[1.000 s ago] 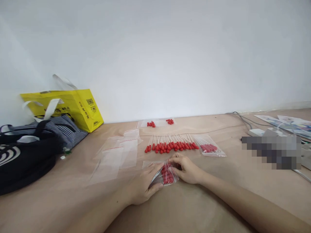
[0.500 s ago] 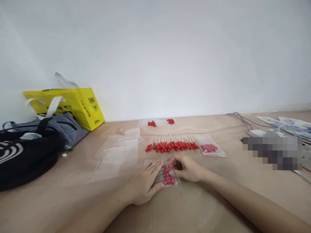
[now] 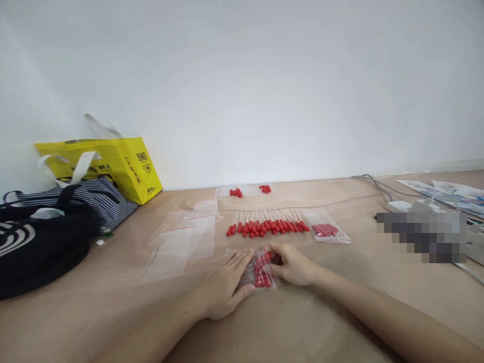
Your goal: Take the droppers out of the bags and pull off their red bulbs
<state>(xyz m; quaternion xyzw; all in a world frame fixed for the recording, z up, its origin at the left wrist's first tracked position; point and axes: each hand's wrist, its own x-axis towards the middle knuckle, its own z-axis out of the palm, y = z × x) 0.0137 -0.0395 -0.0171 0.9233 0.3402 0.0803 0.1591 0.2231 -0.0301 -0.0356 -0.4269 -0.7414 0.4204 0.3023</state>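
A clear zip bag [image 3: 247, 276] lies before me with several red-headed sticks [image 3: 261, 269] inside, their heads toward its right end. Across the bag's left part my left hand [image 3: 227, 285] rests flat, fingers stretched out. At the right end, my right hand [image 3: 289, 264] has thumb and fingers closed on the bag's edge by the red heads. Just beyond the hands, a row of loose white sticks with red drop-shaped heads [image 3: 270, 227] lies on the table. Right of that row is another zip bag [image 3: 333, 233] holding similar sticks.
Flat clear bags [image 3: 176, 247] overlap at left of the row. Near the wall, a clear bag [image 3: 249, 190] has two red clusters. A yellow bag [image 3: 139, 171], striped bag [image 3: 109, 204] and black bag [image 3: 53, 252] stand left. Papers [image 3: 454, 194] and a cable [image 3: 378, 186] lie right.
The right-hand fingers have shifted slightly at the bag's edge, and the plastic there has creased differently. The left hand stays in place.
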